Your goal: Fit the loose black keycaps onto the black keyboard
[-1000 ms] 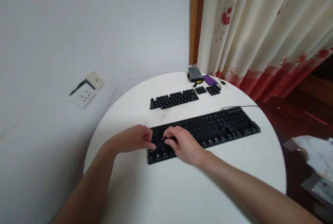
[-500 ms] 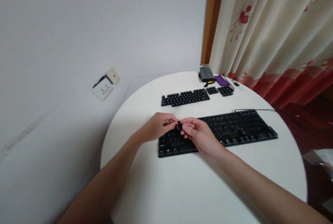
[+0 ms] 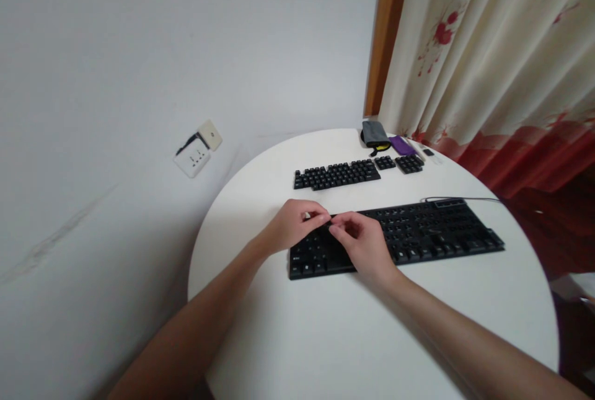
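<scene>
A black keyboard [image 3: 434, 226] with most of its keycaps off lies on the white round table [image 3: 325, 332]. Over its left part, my left hand [image 3: 302, 224] and my right hand [image 3: 365, 242] meet fingertip to fingertip. Both are closed in a pinch around a small black keycap [image 3: 331, 219], of which only a dark sliver shows between the fingers. Keys along the keyboard's front row are still seated. Behind it, the loose black keycaps [image 3: 344, 173] stand in rows laid out like a keyboard, with two smaller groups, a navigation block [image 3: 385, 162] and a number block [image 3: 409, 164], to their right.
At the table's far edge are a grey pouch [image 3: 375, 134], a purple cloth-like item [image 3: 401, 146] and a small black object [image 3: 428, 152]. The keyboard cable [image 3: 469, 198] runs off to the right. A wall with a socket [image 3: 192, 157] is on the left, a curtain [image 3: 488, 65] on the right.
My fingertips have drawn closer together, and the black keycap between them is now mostly hidden. The whole view has shifted slightly, so everything appears a little further right.
</scene>
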`<action>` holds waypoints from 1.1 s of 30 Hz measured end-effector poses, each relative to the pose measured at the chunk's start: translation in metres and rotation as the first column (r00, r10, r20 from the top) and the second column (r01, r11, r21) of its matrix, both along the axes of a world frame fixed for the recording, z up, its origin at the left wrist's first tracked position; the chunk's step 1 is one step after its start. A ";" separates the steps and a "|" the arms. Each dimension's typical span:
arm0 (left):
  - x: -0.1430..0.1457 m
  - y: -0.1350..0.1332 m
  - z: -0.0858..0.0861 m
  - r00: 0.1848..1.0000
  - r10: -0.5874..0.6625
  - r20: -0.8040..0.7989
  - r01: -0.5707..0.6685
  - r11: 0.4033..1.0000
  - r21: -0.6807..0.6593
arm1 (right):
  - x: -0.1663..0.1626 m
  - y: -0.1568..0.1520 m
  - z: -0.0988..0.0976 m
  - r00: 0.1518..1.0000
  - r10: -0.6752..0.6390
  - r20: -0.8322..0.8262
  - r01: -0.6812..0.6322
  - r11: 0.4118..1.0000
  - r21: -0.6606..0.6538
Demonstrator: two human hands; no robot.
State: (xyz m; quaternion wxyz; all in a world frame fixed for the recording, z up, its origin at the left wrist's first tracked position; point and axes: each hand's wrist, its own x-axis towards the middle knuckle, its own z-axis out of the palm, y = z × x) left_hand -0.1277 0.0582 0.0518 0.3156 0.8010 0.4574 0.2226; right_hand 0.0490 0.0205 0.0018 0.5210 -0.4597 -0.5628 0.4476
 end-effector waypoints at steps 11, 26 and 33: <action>-0.022 0.011 -0.007 0.983 -0.104 -0.152 0.103 0.995 -0.020 | 0.002 -0.011 -0.004 0.912 0.105 0.396 -0.181 0.971 0.160; -0.013 0.018 -0.022 0.993 -0.062 -0.105 0.070 0.995 0.078 | -0.008 -0.017 0.001 0.550 0.053 0.833 -0.535 0.789 0.303; -0.021 0.017 -0.016 0.988 -0.109 -0.110 0.113 0.993 0.034 | -0.009 -0.027 0.017 0.474 -0.002 0.880 -0.485 0.834 0.264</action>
